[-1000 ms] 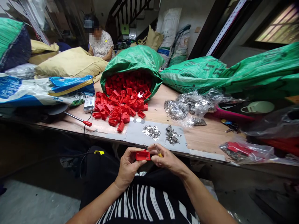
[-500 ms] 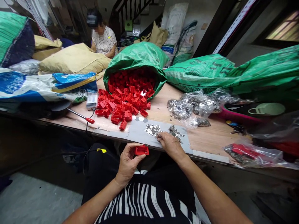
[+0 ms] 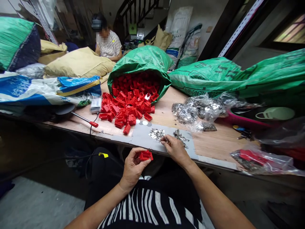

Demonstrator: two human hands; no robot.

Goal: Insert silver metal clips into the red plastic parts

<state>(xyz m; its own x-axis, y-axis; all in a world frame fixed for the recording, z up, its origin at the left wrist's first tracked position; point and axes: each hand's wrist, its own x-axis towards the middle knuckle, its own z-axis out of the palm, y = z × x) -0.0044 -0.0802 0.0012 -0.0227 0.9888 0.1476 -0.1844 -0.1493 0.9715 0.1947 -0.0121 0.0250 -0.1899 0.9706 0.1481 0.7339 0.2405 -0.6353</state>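
At lower centre, the left hand [image 3: 132,167] holds a red case [image 3: 145,155] in its fingers. The right hand [image 3: 175,148], fingers narrow, content unclear, seems picking at metal pieces [image 3: 156,134]; this probably calls for a fine pinch.

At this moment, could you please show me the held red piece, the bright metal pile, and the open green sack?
Held red piece [image 3: 145,155], head view: middle of its visible side.
Bright metal pile [image 3: 156,134], head view: middle of the heap.
Open green sack [image 3: 145,58], head view: upper outer surface.
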